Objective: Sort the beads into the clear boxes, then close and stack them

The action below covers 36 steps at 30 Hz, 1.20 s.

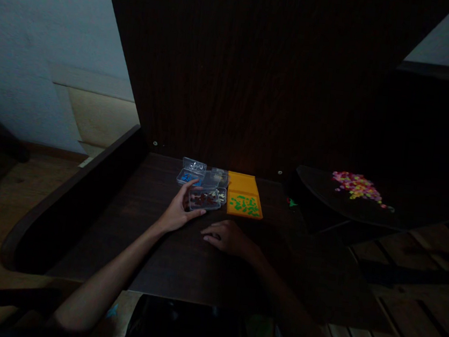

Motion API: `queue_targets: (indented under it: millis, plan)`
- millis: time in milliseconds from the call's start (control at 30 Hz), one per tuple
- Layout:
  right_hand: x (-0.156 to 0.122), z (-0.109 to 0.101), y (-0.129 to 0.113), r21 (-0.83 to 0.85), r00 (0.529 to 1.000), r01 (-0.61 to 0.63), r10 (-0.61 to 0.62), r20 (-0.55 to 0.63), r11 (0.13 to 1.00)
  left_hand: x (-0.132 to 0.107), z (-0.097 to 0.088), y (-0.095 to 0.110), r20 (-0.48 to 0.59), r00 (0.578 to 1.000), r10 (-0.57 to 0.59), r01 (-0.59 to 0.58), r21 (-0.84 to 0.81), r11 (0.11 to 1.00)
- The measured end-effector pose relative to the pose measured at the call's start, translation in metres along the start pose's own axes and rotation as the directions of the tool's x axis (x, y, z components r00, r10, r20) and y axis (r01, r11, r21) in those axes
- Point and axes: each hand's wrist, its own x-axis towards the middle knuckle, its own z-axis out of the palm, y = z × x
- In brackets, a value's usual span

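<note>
My left hand (pixel 176 213) grips the left end of a clear plastic box (pixel 205 208), thumb along the near side and fingers at the far side. Small dark brown pieces (pixel 205 197) lie in that box. To its right, my right hand (pixel 230 238) is low over the table with its fingers curled in; whatever they may hold is hidden. Just beyond it, a yellow box (pixel 262 210) with its lid open holds many small green pieces (pixel 247 204). Behind my left fingers, an open clear box (pixel 180 177) contains blue pieces (pixel 189 177).
Another clear case (pixel 220 178) with pale contents stands beside the yellow lid. A small green and red item (pixel 292 202) lies to the right. Pink and yellow pieces (pixel 358 186) are heaped on a dark raised surface. A dark panel (pixel 238 83) rises behind; a raised side (pixel 70 199) borders the left.
</note>
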Motion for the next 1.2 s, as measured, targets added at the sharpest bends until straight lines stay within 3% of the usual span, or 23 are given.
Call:
queue_targets:
  millis: [1200]
  plan:
    - [0.0,-0.003,-0.007,-0.051,0.999,-0.031,0.03,-0.019,0.998,-0.001,0.002,0.006,-0.001,1.0,-0.025,0.025,0.014,1.0]
